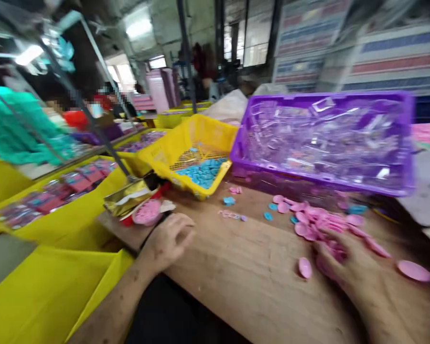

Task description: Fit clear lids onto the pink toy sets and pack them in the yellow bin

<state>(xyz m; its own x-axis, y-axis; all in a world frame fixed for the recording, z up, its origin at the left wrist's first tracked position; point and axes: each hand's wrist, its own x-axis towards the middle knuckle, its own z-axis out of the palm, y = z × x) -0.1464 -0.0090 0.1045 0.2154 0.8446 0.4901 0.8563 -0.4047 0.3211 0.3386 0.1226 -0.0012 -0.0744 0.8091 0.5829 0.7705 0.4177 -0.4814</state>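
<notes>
My left hand (170,239) hovers over or rests at the left edge of the wooden table (232,258), its fingers loosely curled and apart with nothing in them. Beside it is a small container of pink pieces (147,211). At the right, my right hand (344,263) reaches into a heap of pink plastic pieces (318,217); motion blurs its fingers, and whether they grip a piece is unclear. One pink oval piece (305,268) lies alone left of that hand, and a larger pink oval (414,271) lies to its right.
A purple crate (322,179) of clear plastic parts stands at the back right. Left of it, a yellow basket (189,129) holds blue pieces (204,173). Small blue and pink pieces dot the table's middle. Yellow bins (50,286) and a gold packet (127,198) are at the left.
</notes>
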